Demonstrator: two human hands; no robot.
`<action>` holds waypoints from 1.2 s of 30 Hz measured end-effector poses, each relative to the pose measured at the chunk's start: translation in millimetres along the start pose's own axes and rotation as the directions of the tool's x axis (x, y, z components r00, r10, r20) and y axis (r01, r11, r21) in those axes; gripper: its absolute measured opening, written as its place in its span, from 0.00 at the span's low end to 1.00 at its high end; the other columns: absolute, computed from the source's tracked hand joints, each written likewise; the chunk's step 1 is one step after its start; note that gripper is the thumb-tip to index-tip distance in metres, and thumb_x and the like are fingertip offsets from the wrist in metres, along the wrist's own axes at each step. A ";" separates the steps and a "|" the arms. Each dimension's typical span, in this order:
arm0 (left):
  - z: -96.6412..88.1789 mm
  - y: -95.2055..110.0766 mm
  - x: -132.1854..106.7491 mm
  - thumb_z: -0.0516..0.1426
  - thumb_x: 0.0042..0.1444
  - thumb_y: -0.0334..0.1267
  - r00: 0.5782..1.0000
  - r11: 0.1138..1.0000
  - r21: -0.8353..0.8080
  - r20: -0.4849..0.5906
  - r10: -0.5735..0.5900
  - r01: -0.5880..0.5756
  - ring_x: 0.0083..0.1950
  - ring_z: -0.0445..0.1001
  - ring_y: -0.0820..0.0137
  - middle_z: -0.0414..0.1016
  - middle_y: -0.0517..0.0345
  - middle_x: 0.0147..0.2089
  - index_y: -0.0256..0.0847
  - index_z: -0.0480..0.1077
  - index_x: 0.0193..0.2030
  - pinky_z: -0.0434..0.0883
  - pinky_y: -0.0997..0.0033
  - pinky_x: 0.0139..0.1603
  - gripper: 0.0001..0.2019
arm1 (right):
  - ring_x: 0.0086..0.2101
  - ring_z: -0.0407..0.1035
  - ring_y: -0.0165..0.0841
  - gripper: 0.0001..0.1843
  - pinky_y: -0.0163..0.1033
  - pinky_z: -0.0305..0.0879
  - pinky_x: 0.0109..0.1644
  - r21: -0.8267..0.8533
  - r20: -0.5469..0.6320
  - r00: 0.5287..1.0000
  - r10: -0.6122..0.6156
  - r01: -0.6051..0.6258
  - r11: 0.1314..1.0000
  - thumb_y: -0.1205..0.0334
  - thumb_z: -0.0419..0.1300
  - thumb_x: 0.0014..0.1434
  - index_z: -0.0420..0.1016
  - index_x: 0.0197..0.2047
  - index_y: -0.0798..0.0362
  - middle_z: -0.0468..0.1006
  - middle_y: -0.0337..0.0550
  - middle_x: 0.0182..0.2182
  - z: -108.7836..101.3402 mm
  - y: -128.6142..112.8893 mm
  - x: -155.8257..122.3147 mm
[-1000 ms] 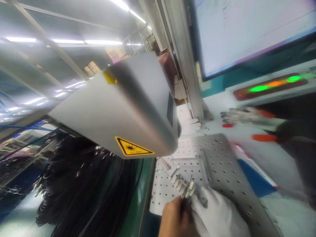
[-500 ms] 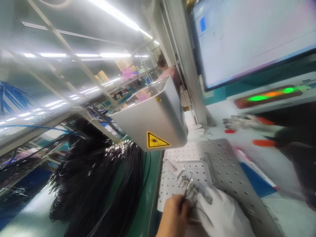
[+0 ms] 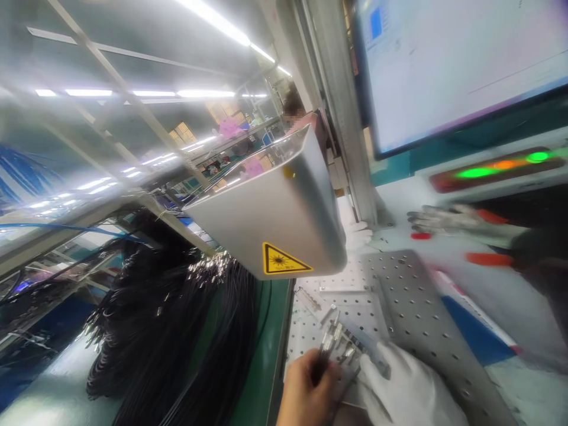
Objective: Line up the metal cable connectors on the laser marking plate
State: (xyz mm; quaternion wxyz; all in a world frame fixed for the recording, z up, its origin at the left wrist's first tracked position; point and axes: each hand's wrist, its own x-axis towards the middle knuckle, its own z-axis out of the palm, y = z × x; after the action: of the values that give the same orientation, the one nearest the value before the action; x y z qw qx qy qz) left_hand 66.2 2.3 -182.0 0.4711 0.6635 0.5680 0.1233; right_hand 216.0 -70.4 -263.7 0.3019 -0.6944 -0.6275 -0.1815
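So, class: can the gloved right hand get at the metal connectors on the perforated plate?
Probably yes: the right hand sits beside the metal connectors, nothing lies between them, and the laser head hangs farther back.

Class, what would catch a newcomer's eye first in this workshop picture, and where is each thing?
The grey laser head with its yellow warning sticker hangs in the middle, above a perforated plate. A heap of black cables fills the lower left, and a bright monitor the upper right. At the bottom edge, the bare left hand pinches metal connectors beside the white-gloved right hand.
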 end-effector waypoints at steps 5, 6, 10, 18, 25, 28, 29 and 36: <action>7.5 5.4 1.4 0.56 0.53 0.44 1.000 0.999 0.037 0.009 -0.028 0.028 0.30 0.54 0.75 0.54 0.66 0.24 0.41 0.57 0.25 0.53 0.72 0.31 0.13 | 0.33 0.71 0.34 0.13 0.35 0.68 0.29 -0.038 0.038 0.999 -0.009 0.010 0.999 0.57 0.54 0.55 0.78 0.39 0.41 0.77 0.42 0.37 5.1 4.7 -4.2; 8.9 5.5 1.7 0.56 0.53 0.43 1.000 0.999 0.033 0.008 -0.030 0.029 0.30 0.55 0.75 0.55 0.66 0.24 0.41 0.58 0.26 0.53 0.73 0.31 0.12 | 0.33 0.71 0.35 0.12 0.35 0.68 0.29 -0.043 0.037 0.999 -0.023 0.025 0.999 0.56 0.54 0.55 0.78 0.39 0.41 0.77 0.42 0.38 6.4 5.6 -5.2; 9.9 4.0 3.1 0.56 0.53 0.41 1.000 0.998 0.053 -0.018 -0.015 0.016 0.31 0.57 0.74 0.58 0.66 0.25 0.41 0.59 0.28 0.55 0.73 0.32 0.10 | 0.33 0.71 0.36 0.12 0.35 0.66 0.31 -0.075 0.048 0.995 -0.082 0.086 0.993 0.57 0.57 0.52 0.78 0.39 0.42 0.77 0.44 0.38 9.3 8.0 -7.0; 13.7 3.0 5.1 0.56 0.54 0.41 0.993 0.969 0.248 -0.113 0.026 0.003 0.30 0.58 0.73 0.60 0.64 0.23 0.41 0.57 0.24 0.55 0.72 0.33 0.13 | 0.34 0.71 0.36 0.14 0.37 0.67 0.33 -0.035 0.001 1.000 -0.006 0.006 0.999 0.61 0.54 0.54 0.81 0.37 0.44 0.78 0.45 0.37 -2.4 2.4 4.8; 16.2 -12.3 7.8 0.58 0.53 0.47 0.990 0.971 0.238 -0.135 0.026 0.007 0.32 0.64 0.68 0.67 0.58 0.26 0.40 0.67 0.27 0.61 0.70 0.37 0.13 | 0.37 0.71 0.35 0.14 0.37 0.67 0.34 0.066 -0.043 0.999 -0.026 0.028 0.997 0.68 0.53 0.54 0.78 0.39 0.47 0.79 0.40 0.41 2.3 1.8 1.4; 16.1 -15.0 8.4 0.59 0.52 0.48 0.991 0.980 0.200 -0.132 0.017 0.010 0.32 0.65 0.67 0.69 0.57 0.26 0.40 0.69 0.28 0.62 0.71 0.37 0.13 | 0.39 0.70 0.36 0.15 0.36 0.67 0.35 0.080 -0.026 0.997 -0.066 0.068 0.994 0.66 0.54 0.56 0.79 0.42 0.47 0.79 0.40 0.43 4.3 3.6 -1.5; 16.0 -15.1 8.3 0.60 0.52 0.48 0.991 0.981 0.194 -0.133 0.015 0.012 0.32 0.65 0.67 0.69 0.58 0.26 0.40 0.70 0.29 0.62 0.71 0.37 0.13 | 0.39 0.70 0.36 0.15 0.36 0.67 0.35 0.084 -0.023 0.997 -0.080 0.081 0.993 0.66 0.54 0.56 0.79 0.43 0.47 0.79 0.40 0.43 4.7 4.3 -1.6; 16.5 -13.9 9.0 0.59 0.52 0.47 0.993 0.980 0.199 -0.115 0.009 0.014 0.34 0.67 0.66 0.71 0.56 0.27 0.40 0.71 0.30 0.63 0.70 0.39 0.12 | 0.38 0.69 0.36 0.16 0.37 0.65 0.34 0.097 -0.026 0.989 -0.146 0.147 0.984 0.65 0.54 0.55 0.77 0.45 0.46 0.79 0.39 0.42 1.3 8.3 6.2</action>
State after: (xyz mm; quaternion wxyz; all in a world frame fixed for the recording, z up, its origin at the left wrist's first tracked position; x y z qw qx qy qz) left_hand 71.8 1.0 -204.6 0.3690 0.6984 0.6046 0.1031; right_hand 224.9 -65.0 -262.4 0.3274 -0.6289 -0.6822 -0.1786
